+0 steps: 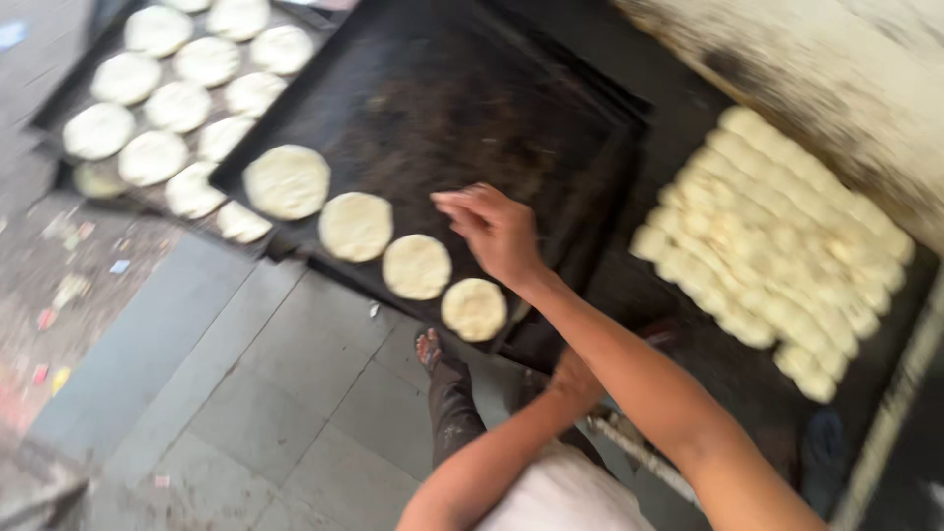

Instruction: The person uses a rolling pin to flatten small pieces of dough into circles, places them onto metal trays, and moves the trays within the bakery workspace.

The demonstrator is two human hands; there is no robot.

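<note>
The right hand [495, 232] reaches across from five o'clock and hovers over the black baking tray [462, 108], its fingers drawn loosely together and curled, pinching nothing that shows; it sits just at three o'clock of the nearest dough disc [417, 266], apart from it; four flattened dough discs lie in a slanting row along the tray's near edge, the largest [286, 181] toward nine o'clock, then one at [356, 226], and the smallest [474, 309] toward six o'clock; the left hand [575, 379] is low at six o'clock, mostly hidden under the right forearm, so whether it is spread or closed cannot be told; at three o'clock a batch of packed dough pieces [777, 236] rests on a dark surface; at ten o'clock a second tray [59, 103] holds many more discs.
</note>
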